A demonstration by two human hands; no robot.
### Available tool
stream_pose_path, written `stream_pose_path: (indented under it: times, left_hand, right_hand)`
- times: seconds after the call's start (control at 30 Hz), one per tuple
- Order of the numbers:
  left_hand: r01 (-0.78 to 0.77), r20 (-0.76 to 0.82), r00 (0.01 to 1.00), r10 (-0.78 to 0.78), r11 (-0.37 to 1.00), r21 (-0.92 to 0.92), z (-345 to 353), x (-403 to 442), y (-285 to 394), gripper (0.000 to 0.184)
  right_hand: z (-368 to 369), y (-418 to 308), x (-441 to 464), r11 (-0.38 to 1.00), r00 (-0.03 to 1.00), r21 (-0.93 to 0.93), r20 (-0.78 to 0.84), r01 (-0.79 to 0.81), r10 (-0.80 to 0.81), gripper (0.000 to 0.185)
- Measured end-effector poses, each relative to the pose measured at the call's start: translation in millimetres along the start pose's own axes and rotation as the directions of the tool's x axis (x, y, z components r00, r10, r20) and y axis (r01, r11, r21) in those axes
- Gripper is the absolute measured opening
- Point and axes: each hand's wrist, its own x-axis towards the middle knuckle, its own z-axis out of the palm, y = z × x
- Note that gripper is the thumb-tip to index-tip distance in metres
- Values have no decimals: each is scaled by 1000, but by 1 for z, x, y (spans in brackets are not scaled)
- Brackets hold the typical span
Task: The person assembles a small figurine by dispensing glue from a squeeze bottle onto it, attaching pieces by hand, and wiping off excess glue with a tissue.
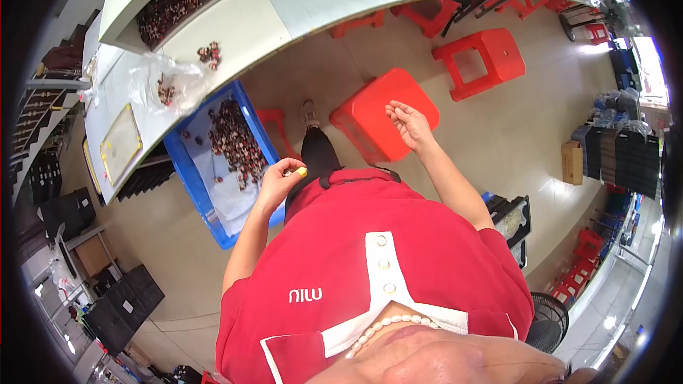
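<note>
My left hand (279, 182) is curled, its thumb and fingers drawn together near my waist, beside the rim of a blue plastic crate (205, 203). A small yellow piece (302, 171) shows at its fingertips; whether it is held or worn on a finger is unclear. Many small dark red and cream pieces (238, 146) lie in the crate on a pale liner. My right hand (411, 126) is raised in front of a red plastic stool (384, 110), fingers loosely bent and somewhat apart, nothing visible in them.
A long worktable (277, 11) curves across the front, bearing a white-walled tray (117, 18) of similar pieces and a clear plastic bag (188, 89). Another red stool (491, 64) stands farther right. Black crates (509, 217) and a fan (549, 320) are to my right.
</note>
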Motion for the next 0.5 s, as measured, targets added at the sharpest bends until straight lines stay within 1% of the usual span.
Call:
stream_pose_path:
  times: [0.07,0.1,0.17,0.23,0.27,0.3,0.37,0.43,0.5]
  left_hand:
    - [-78,-14,997,78,996,49,-15,16,9,15]
    - [6,41,999,-7,1000,19,-16,46,29,15]
    - [-29,14,1000,28,993,112,-60,91,60,14]
    - [-28,-3,1000,28,997,70,-98,123,90,14]
    - [-79,-31,996,82,994,77,-114,135,102,14]
    - [-46,-63,997,51,996,72,-129,145,115,12]
    - [-41,-105,994,44,999,28,-159,167,126,12]
    - [-16,-177,984,26,998,56,-178,184,136,12]
    - [-60,-192,979,72,996,64,-189,195,144,11]
  right_hand:
    - [6,-1,24,999,999,34,37,1,-2,24]
    - [5,-27,45,999,998,-21,-56,-40,39,24]
    - [41,-43,106,1000,999,-23,-41,4,-5,23]
    - [77,-59,162,989,994,-120,-46,89,-95,21]
    - [93,-69,188,977,990,-174,-47,123,-133,21]
    - [108,-83,213,949,986,-280,-43,145,-163,21]
    - [133,-101,260,865,978,-474,-36,166,-207,23]
    - [144,-113,309,812,967,-548,-25,199,-254,24]
    - [161,-130,332,713,948,-656,11,247,-318,21]
